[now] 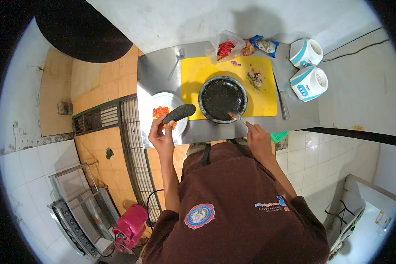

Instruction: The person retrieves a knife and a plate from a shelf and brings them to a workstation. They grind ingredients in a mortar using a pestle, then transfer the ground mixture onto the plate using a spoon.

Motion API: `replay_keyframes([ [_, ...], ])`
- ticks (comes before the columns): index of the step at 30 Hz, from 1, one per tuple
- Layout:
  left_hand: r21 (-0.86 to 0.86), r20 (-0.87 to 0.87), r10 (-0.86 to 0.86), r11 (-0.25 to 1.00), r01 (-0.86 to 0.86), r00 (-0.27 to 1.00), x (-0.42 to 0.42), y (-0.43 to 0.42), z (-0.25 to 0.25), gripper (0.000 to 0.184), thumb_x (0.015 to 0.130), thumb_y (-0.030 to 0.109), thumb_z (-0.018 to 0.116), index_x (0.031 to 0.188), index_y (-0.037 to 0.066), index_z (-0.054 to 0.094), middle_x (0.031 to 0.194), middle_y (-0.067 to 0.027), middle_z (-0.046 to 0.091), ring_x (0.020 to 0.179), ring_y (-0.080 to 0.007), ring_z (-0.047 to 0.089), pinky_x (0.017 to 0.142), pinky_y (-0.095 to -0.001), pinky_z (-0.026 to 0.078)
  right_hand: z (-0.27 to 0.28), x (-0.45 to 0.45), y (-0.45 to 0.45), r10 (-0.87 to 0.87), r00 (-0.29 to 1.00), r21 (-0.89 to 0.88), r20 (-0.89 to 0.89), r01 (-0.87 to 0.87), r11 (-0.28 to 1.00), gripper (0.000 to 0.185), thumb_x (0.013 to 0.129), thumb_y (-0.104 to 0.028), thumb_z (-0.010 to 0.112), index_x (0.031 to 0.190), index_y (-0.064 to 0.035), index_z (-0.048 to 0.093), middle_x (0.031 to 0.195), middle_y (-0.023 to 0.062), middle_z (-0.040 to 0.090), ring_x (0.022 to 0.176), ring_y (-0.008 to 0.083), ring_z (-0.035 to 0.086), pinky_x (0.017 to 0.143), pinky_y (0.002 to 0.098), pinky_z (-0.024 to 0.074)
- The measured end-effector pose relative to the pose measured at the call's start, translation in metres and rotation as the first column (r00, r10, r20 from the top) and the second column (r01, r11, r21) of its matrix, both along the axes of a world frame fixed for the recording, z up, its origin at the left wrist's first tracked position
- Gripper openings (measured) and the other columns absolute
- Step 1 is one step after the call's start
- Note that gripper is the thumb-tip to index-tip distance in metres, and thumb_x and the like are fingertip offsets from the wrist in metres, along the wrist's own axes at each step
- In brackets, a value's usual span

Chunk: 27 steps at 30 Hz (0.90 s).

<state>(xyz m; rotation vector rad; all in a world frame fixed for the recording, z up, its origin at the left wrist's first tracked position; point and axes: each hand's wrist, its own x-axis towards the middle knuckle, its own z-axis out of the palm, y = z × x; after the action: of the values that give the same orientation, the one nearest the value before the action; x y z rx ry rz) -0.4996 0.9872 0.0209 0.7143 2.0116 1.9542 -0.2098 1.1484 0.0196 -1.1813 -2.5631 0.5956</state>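
Observation:
My left hand point(161, 134) is closed around the lower end of a dark stone pestle point(180, 113), held above a white plate point(179, 133). Chopped red chili point(161, 111) lies on that plate, partly hidden by the hand and pestle. My right hand point(258, 140) grips the handle of a metal spoon point(236, 115). A bit of red food shows in the spoon's bowl, at the near right rim of a round stone mortar point(223, 99). Dark residue coats the inside of the mortar, which stands on a yellow cutting board point(190, 70).
At the table's back are a bag of red chilies point(225, 49), a blue packet point(265, 45) and another spoon point(176, 64). Scraps point(254, 79) and a knife point(282, 103) lie to the right. Two white blender bases point(309, 83) stand beyond. A pink gas cylinder point(131, 226) is on the floor.

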Motion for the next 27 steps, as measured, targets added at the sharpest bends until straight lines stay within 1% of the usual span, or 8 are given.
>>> replay_keyframes([
  [4, 0.005, -0.040, -0.015, 1.000, 0.015, 0.999, -0.004, -0.002, 0.005, 0.030, 0.088, -0.006, 0.074, 0.118, -0.005, 0.068, 0.109, -0.0120, 0.068, 0.103, -0.0194, 0.066, 0.094, -0.0325, 0.054, -0.009, -0.018, 0.005, -0.039, 0.986, -0.279, -0.164, -0.009, 0.960, 0.026, 0.090, -0.009, 0.062, 0.112, -0.0040, 0.074, 0.089, 0.0187, 0.072, 0.081, 0.0395, 0.070, 0.075, 0.0437, 0.0574],
  [7, -0.005, -0.019, -0.014, 1.000, 0.014, 1.000, -0.007, -0.007, 0.005, 0.029, 0.088, -0.006, 0.074, 0.117, -0.006, 0.068, 0.108, -0.0114, 0.067, 0.102, -0.0191, 0.066, 0.093, -0.0321, 0.054, -0.006, -0.036, 0.027, -0.155, 0.978, -0.547, -0.139, 0.054, 0.836, 0.025, 0.088, -0.010, 0.061, 0.107, -0.0022, 0.075, 0.091, 0.0229, 0.073, 0.087, 0.0410, 0.070, 0.084, 0.0433, 0.0563],
  [10, 0.015, -0.039, 0.009, 1.000, -0.008, 0.999, -0.009, -0.012, 0.005, 0.029, 0.088, -0.006, 0.074, 0.117, -0.006, 0.068, 0.106, -0.0107, 0.067, 0.101, -0.0188, 0.066, 0.092, -0.0315, 0.054, 0.000, -0.046, 0.051, -0.169, 0.975, -0.463, -0.143, 0.085, 0.882, 0.027, 0.089, -0.011, 0.061, 0.111, -0.0038, 0.074, 0.095, 0.0233, 0.072, 0.087, 0.0409, 0.070, 0.081, 0.0460, 0.0561],
  [13, 0.018, -0.026, 0.041, 0.999, -0.040, 0.999, -0.008, -0.017, 0.003, 0.030, 0.088, -0.005, 0.074, 0.117, -0.006, 0.068, 0.105, -0.0104, 0.067, 0.101, -0.0186, 0.066, 0.091, -0.0311, 0.054, -0.007, -0.054, 0.082, -0.052, 0.996, 0.036, -0.071, 0.054, 0.998, 0.027, 0.090, -0.013, 0.059, 0.111, -0.0047, 0.073, 0.095, 0.0224, 0.071, 0.086, 0.0400, 0.070, 0.078, 0.0492, 0.0557],
  [14, 0.009, -0.021, 0.046, 0.999, -0.046, 0.999, -0.006, -0.019, 0.004, 0.030, 0.088, -0.005, 0.074, 0.117, -0.006, 0.068, 0.105, -0.0105, 0.067, 0.101, -0.0186, 0.066, 0.091, -0.0311, 0.054, -0.012, -0.056, 0.087, -0.034, 0.998, 0.064, 0.044, 0.031, 0.997, 0.023, 0.090, -0.013, 0.058, 0.108, -0.0053, 0.072, 0.092, 0.0212, 0.069, 0.084, 0.0397, 0.069, 0.077, 0.0524, 0.0550],
  [20, 0.002, -0.022, 0.108, 0.994, -0.108, 0.994, 0.000, -0.024, 0.002, 0.029, 0.088, -0.005, 0.074, 0.117, -0.005, 0.068, 0.106, -0.0112, 0.068, 0.100, -0.0183, 0.066, 0.091, -0.0313, 0.054, -0.015, -0.050, 0.080, 0.194, 0.968, -0.039, 0.161, -0.190, 0.981, 0.024, 0.090, -0.011, 0.059, 0.111, -0.0082, 0.070, 0.093, 0.0183, 0.070, 0.087, 0.0398, 0.069, 0.075, 0.0528, 0.0553],
  [23, -0.009, -0.017, 0.115, 0.993, -0.115, 0.993, 0.002, -0.023, 0.006, 0.029, 0.089, -0.005, 0.073, 0.117, -0.005, 0.068, 0.107, -0.0116, 0.068, 0.101, -0.0184, 0.066, 0.092, -0.0316, 0.054, -0.009, -0.050, 0.088, 0.235, 0.971, 0.019, 0.039, -0.236, 0.972, 0.027, 0.089, -0.011, 0.060, 0.115, -0.0107, 0.069, 0.099, 0.0169, 0.069, 0.087, 0.0383, 0.070, 0.072, 0.0522, 0.0558],
  [27, -0.020, -0.024, 0.066, 0.998, -0.066, 0.998, 0.001, -0.024, 0.000, 0.031, 0.089, -0.005, 0.073, 0.121, -0.004, 0.068, 0.107, -0.0123, 0.068, 0.102, -0.0196, 0.066, 0.093, -0.0318, 0.053, 0.006, -0.066, 0.133, 0.271, 0.935, 0.094, 0.228, -0.299, 0.950, 0.034, 0.089, -0.013, 0.063, 0.123, -0.0124, 0.068, 0.120, 0.0224, 0.066, 0.095, 0.0403, 0.070, 0.080, 0.0494, 0.0567],
])
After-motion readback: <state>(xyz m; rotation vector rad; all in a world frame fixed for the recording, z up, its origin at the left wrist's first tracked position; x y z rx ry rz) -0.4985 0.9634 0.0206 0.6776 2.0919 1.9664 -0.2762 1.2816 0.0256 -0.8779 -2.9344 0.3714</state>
